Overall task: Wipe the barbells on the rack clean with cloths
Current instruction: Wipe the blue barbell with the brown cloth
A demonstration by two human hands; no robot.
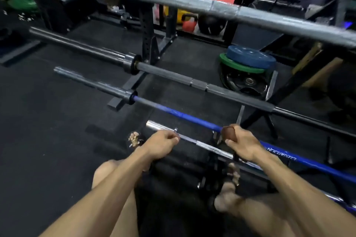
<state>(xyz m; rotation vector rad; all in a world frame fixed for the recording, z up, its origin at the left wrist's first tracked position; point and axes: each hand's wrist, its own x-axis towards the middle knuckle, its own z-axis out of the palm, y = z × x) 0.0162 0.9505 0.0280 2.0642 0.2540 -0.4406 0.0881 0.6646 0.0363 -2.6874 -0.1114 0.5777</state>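
Several barbells lie across a black rack. The lowest, a chrome barbell (pixel 204 145), runs between my two hands. My left hand (pixel 160 145) grips it near its collar, fingers curled round the shaft. My right hand (pixel 243 145) holds a small brown cloth (pixel 229 133) bunched in its fingers, just above the chrome bar and against the blue barbell (pixel 185 115). Above these sit a dark grey barbell (pixel 173 76) and, nearest the camera, a thick silver barbell (pixel 192 4).
Black rack uprights (pixel 147 31) stand behind the bars. Stacked blue and green weight plates (pixel 248 59) lie at the right. A red kettlebell (pixel 189 22) and dark ball sit further back. My knees and sandalled feet are below on the black rubber floor (pixel 48 121).
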